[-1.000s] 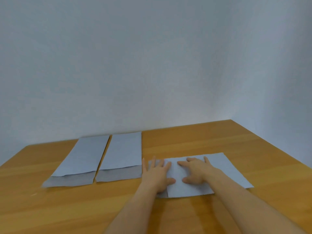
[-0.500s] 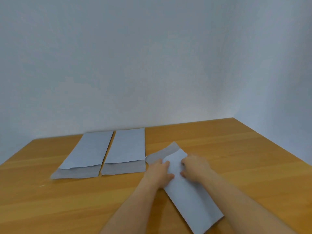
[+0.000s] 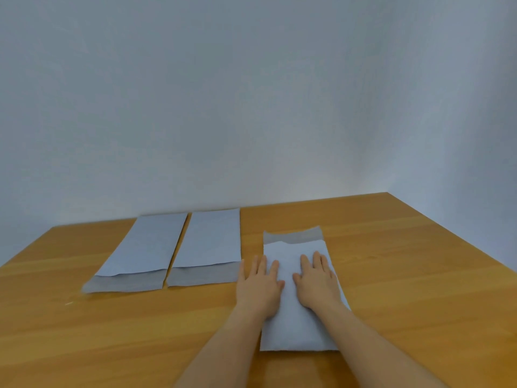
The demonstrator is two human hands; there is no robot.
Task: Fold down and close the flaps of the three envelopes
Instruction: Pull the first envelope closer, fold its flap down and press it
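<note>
Under both flat, released hands (image 3: 288,284) lies the right envelope (image 3: 296,326), flap far.

You see three pale blue-grey envelopes (image 3: 296,289) with darker grey flaps (image 3: 292,237), on an orange-brown wood-grain table (image 3: 405,275).

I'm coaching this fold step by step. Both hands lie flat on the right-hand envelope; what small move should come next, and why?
Probably slide the fingertips of the right hand and left hand forward to the grey flap and lift its far edge. The right envelope lies square with its flap open, flat and pointing away.
</note>
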